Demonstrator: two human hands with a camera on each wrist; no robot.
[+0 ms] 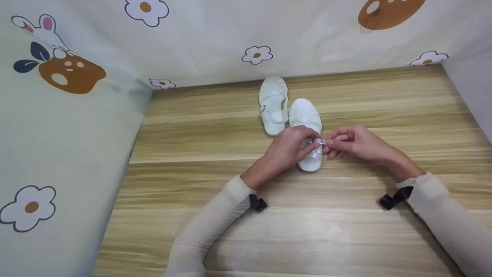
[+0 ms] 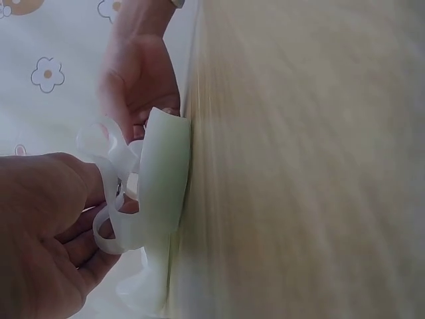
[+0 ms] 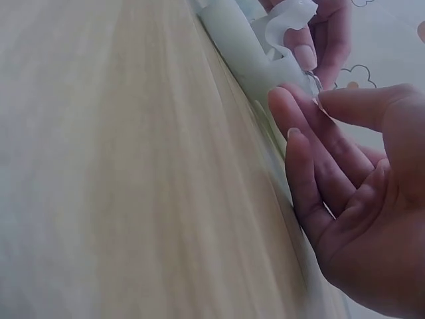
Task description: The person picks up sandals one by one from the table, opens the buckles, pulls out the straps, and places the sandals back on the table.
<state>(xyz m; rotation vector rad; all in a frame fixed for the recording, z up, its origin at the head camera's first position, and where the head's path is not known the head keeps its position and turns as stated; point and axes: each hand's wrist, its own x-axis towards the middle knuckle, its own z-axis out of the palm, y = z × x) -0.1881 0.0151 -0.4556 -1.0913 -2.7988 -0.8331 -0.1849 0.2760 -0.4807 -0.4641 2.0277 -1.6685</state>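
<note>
A white sandal (image 1: 304, 111) lies on the wood-grain surface, toe pointing away, between both hands. My left hand (image 1: 289, 146) reaches over it from the left, thumb and fingers gripping its strap near a small metal buckle. From the right, my right hand (image 1: 355, 142) pinches the strap's end at the sandal's outer side between thumb and forefinger. In the left wrist view the pale strap (image 2: 109, 219) loops up beside the thick heel (image 2: 166, 173). The right wrist view has the right hand's thumb (image 3: 362, 106) pressed to the buckle area, other fingers loosely bent.
A second white sandal (image 1: 273, 92) lies just left of the first and farther back, its buckle on the left side. Behind both rises a backdrop (image 1: 207, 46) printed with flowers, and another panel (image 1: 77, 154) stands along the left. Black wrist mounts (image 1: 258, 203) hang at the sleeves.
</note>
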